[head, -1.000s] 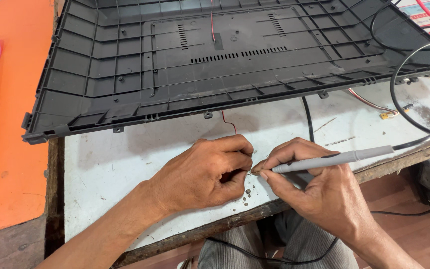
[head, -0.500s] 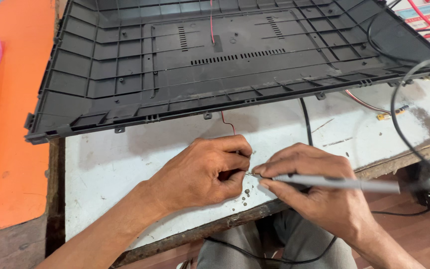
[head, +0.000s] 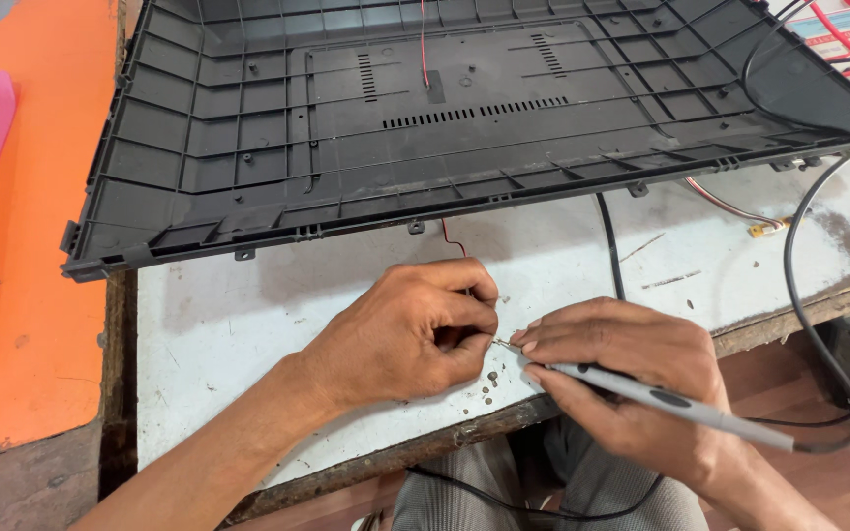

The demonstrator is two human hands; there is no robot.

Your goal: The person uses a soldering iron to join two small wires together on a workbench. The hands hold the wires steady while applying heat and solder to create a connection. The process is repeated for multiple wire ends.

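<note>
My left hand (head: pixel 415 329) rests on the white table top (head: pixel 218 324), fingers pinched shut on the end of a thin red wire (head: pixel 453 239) that runs out from under the black plastic back cover (head: pixel 425 118). My right hand (head: pixel 622 369) holds a grey soldering iron (head: pixel 681 405) like a pen, its tip touching the wire end right at my left fingertips. The iron's black cable (head: pixel 809 295) loops off to the right and up over the cover's corner.
Small dark solder blobs (head: pixel 489 382) dot the table near the front edge. More red wires and a small connector (head: pixel 764 228) lie at the right. An orange surface (head: pixel 22 295) with pink sheets is to the left. My knees are below the table edge.
The soldering iron's handle has swung downward, from pointing up-right to lying lower and to the right. Both hands stay together at the wire end; the cable loop dropped with the iron.
</note>
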